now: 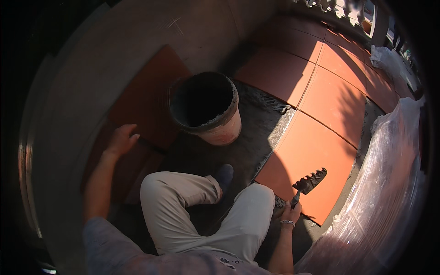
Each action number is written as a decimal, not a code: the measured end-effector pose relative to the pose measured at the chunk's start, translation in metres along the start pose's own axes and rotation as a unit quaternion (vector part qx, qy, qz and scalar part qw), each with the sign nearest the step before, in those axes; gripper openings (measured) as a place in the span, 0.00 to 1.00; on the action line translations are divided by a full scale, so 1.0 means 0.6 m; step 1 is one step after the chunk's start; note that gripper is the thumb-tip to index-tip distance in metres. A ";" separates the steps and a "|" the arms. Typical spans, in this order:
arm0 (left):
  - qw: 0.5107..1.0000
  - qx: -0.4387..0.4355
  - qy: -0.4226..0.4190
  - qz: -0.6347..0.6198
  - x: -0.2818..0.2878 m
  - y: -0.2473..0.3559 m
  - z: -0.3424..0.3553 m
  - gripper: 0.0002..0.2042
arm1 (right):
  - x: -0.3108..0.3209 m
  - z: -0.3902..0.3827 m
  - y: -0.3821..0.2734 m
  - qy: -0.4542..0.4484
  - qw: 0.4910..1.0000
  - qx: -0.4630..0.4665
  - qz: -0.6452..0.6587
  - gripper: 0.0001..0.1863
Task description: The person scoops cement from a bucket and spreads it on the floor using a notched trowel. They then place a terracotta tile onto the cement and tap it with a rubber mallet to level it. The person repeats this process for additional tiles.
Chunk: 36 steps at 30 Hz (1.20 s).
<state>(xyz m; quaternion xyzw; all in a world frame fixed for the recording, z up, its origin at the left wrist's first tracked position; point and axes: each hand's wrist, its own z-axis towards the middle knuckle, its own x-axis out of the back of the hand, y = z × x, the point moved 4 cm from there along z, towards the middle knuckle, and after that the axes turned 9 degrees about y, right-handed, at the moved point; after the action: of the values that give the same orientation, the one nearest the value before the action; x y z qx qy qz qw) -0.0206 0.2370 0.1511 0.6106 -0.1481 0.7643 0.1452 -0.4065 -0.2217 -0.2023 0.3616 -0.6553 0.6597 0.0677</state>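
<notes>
My left hand (120, 140) is open, fingers apart, at the shaded terracotta tile (142, 98) leaning by the wall; whether it touches is unclear. My right hand (290, 211) grips a notched trowel (310, 182) smeared with dark mortar, held over the sunlit terracotta tile (318, 158) beside my leg. A bucket (217, 130) with a dark, crusted rim stands in front of me; its inside is too dark to make out. Dark mortar (270, 100) with ridges shows along the edge of the laid tiles.
Laid tiles (339, 78) run toward a white balustrade (341, 11). A plain wall (123, 55) rises at the left. Plastic-wrapped material (376, 192) lines the right side, with crumpled plastic (389, 64) farther back. Someone's dark legs (398, 36) show at the top right.
</notes>
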 end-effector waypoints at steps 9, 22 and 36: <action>0.999 -0.024 0.037 -0.019 0.014 0.000 0.039 0.22 | -0.283 0.170 -0.574 -0.325 0.915 0.219 0.100 0.23; 0.823 0.206 -0.078 -0.523 -0.385 -0.077 0.386 0.36 | -0.086 0.137 -0.550 -0.308 0.902 0.034 -0.300 0.21; 0.602 0.413 -0.239 -0.641 -0.268 -0.025 0.423 0.19 | -0.375 0.064 -0.417 -0.163 0.927 0.086 -0.326 0.27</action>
<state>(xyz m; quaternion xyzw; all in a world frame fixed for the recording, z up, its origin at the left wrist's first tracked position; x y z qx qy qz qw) 0.2453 0.1417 0.0485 0.7045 0.5832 0.2824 0.2895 -0.0867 -0.1373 -0.1301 0.6621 -0.4441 0.5873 0.1394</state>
